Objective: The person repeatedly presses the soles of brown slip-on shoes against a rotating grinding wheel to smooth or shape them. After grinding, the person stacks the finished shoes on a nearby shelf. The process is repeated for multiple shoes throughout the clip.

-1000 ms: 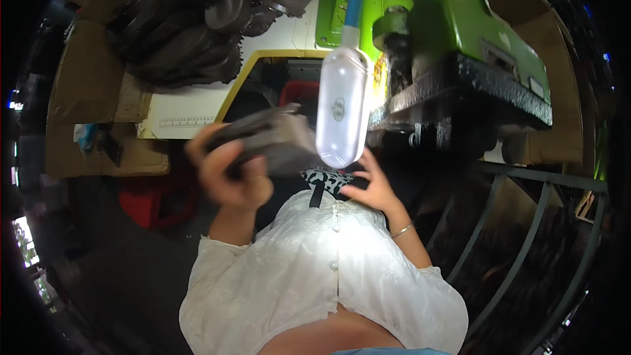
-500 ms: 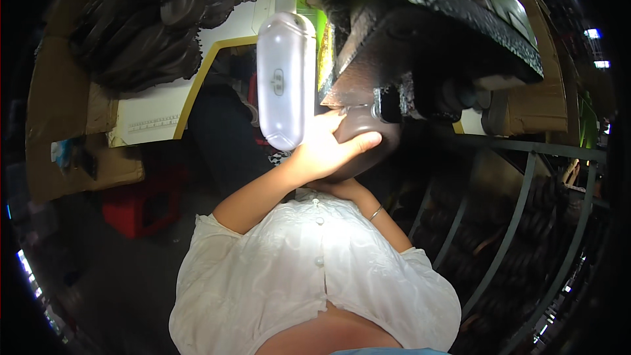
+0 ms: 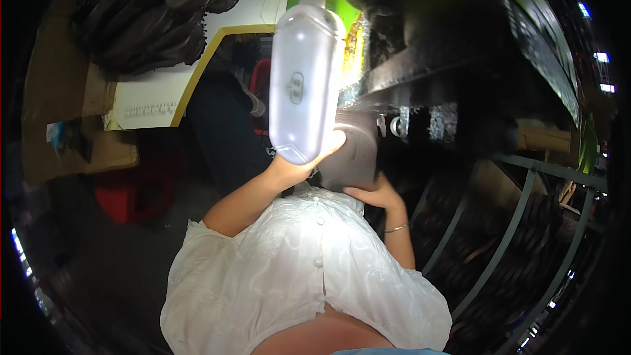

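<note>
Between my hands is a dark brown, smooth, rounded piece [image 3: 351, 161], which looks like a shoe part. Its far end sits beneath the dark working end of a green machine [image 3: 427, 72], apparently a sewing machine. My left hand [image 3: 294, 169] grips the piece's left side, thumb on top; a lamp hides part of that hand. At the near right edge, my right hand [image 3: 376, 193] holds the piece with the thumb above and the other fingers out of sight underneath. That wrist wears a thin bracelet [image 3: 396, 228].
A glowing, long oval lamp [image 3: 305, 85] hangs over the work. Dark brown shoe-like pieces [image 3: 141, 20] are heaped on the white table [image 3: 230, 16] at the far left. A red stool [image 3: 128, 194] stands lower left, and metal rails [image 3: 496, 243] run along the right.
The brown piece has turned and shows more of its flat side. My right hand has moved out from beneath it to its right edge. My left hand has shifted slightly left and nearer.
</note>
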Demonstrator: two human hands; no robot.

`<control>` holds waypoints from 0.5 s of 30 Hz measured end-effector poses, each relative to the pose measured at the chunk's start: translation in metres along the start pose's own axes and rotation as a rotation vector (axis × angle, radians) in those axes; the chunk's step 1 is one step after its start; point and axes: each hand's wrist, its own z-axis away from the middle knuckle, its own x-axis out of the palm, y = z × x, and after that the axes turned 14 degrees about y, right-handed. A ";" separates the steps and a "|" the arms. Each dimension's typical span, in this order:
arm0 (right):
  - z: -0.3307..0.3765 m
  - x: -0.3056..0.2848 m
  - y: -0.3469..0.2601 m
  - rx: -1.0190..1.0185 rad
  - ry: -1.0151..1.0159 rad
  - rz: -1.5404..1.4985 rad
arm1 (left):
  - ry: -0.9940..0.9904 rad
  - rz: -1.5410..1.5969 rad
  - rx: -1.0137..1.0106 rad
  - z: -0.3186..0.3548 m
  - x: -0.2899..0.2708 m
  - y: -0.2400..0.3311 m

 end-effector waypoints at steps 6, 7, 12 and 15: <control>0.031 -0.105 -0.015 -0.048 0.379 -0.386 | -0.018 0.092 -0.037 0.005 0.003 0.011; 0.031 -0.108 -0.015 -0.172 0.549 -0.542 | -0.032 0.109 -0.050 0.006 0.002 0.008; 0.008 -0.118 -0.031 -0.336 0.779 -0.830 | -0.047 0.162 -0.214 0.009 -0.010 0.007; -0.003 -0.110 -0.043 -0.379 0.758 -0.865 | 0.045 0.222 -0.196 0.013 -0.015 0.013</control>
